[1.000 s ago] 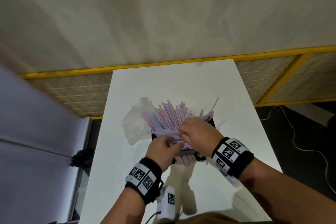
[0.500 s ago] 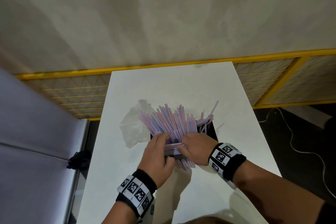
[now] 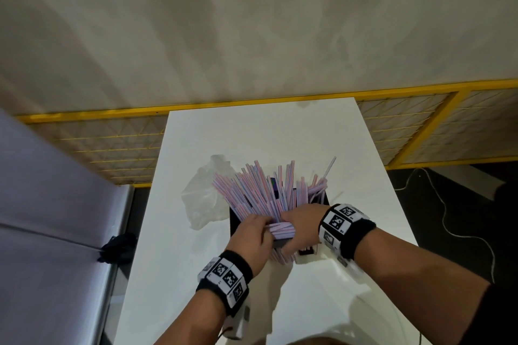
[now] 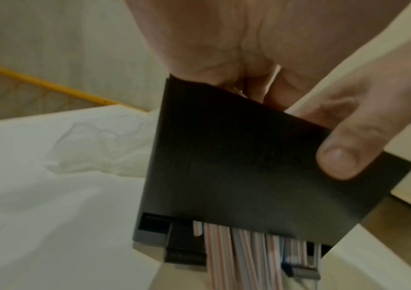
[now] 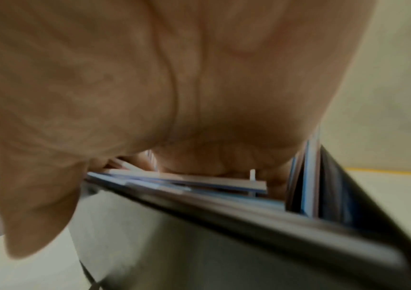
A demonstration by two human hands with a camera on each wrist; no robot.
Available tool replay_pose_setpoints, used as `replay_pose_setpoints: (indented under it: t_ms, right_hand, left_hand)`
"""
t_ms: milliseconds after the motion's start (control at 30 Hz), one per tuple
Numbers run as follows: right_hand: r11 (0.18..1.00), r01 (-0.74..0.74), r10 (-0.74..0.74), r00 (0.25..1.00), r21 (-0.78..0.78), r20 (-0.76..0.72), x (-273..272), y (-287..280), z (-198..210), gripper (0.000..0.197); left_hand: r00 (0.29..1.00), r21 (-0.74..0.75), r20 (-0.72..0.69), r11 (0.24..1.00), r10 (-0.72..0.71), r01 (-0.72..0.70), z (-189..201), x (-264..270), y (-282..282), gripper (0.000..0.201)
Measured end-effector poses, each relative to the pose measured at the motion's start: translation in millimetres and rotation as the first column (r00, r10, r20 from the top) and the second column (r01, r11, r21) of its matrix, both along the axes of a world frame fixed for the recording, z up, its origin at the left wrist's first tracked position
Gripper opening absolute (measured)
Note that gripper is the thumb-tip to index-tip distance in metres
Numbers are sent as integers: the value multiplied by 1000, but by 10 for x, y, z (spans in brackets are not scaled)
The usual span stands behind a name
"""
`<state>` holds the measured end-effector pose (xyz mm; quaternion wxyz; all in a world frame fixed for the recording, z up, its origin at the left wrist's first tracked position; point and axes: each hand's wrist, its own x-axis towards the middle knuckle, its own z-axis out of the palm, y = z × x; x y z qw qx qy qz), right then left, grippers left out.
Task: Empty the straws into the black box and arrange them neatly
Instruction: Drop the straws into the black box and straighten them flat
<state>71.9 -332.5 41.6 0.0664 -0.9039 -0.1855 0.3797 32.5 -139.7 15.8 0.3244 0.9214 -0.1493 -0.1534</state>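
Observation:
The black box (image 3: 235, 221) stands on the white table (image 3: 252, 134), and pink-and-blue striped straws (image 3: 260, 187) fan out of its top, leaning away from me. A small bundle of straws (image 3: 281, 228) lies crosswise at the near rim between my hands. My left hand (image 3: 252, 235) grips the near wall (image 4: 236, 166), thumb (image 4: 348, 153) outside and fingers inside. Straw ends (image 4: 236, 255) poke from a slot at the box's base. My right hand (image 3: 304, 223) curls over the crosswise straws (image 5: 187, 181) just above the box wall (image 5: 224, 225).
A crumpled clear plastic bag (image 3: 204, 196) lies on the table just left of the box. A yellow mesh fence (image 3: 112, 143) runs behind the table. A cable (image 3: 448, 221) trails on the dark floor to the right, and a grey surface lies to the left.
Both hands have come down and toward me with the crosswise bundle, from above the fanned straws to the box's near rim. The left hand now clasps the near wall.

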Motion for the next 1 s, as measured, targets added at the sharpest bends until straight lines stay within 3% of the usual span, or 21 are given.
replay_pose_setpoints:
  t_ms: [100,233,433,533,633,700,800,867,1000]
  right_hand:
    - [999,33,-33,999,32,-11,7,35,-8,55]
    - [997,57,-59,997,47,50,-41,58,32,51]
    - [993,-10,-32,940,121,340,-194,26,276,51]
    - [985,23,-87,922,172,378,-249,66,390,41]
    - [931,105,-213,934,349,288,-271,234,420,27]
    - [893,139,-256,940,428,228,-253,395,389,28]
    - [863,173,-286,942,475,176,-206,631,280,31]
    - [839,232,-334,933,492,131,-182,727,199,30]
    - [817,302,-409,903,491,127,-179,757,110,23]
  left_hand:
    - [997,-130,-28,988,75,-78,37,20,7,23]
    - [990,-164,1,977,140,-138,28,28,35,8]
    - [976,-183,110,969,187,-165,50,-15,86,14]
    - [893,-276,135,882,429,-382,123,9,190,13]
    - [762,-272,-13,731,648,-626,130,133,323,23]
    - [720,-211,-142,690,679,-692,93,241,403,33]
    - [777,-163,-213,762,593,-627,67,375,480,37]
    - [827,-176,-167,809,537,-560,64,420,492,25]
    - [889,-191,-81,868,452,-458,64,399,460,25]
